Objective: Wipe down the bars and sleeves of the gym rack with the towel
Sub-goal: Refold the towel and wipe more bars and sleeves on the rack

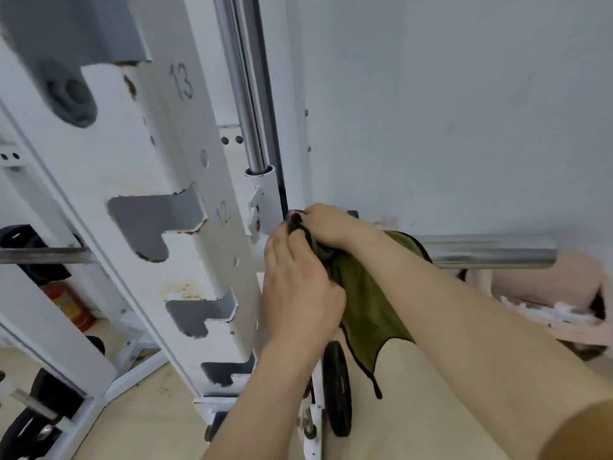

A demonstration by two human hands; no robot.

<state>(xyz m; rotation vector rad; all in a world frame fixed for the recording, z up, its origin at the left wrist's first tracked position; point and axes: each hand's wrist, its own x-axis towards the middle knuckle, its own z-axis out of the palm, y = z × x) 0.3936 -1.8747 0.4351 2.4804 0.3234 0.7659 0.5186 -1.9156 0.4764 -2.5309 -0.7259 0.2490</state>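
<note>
Olive-green towel [365,293], bunched at mid-frame, drapes over the inner end of a chrome sleeve [491,250], beside the white rack upright [166,194]. The left hand [298,287] grips the cloth, fingers curled round it. The right hand [325,227] pinches it from above. Wiping seems under way here. Whether the bare sleeve at right, the bar [43,255] at left or the vertical rod [245,94] above are done cannot be told.
</note>
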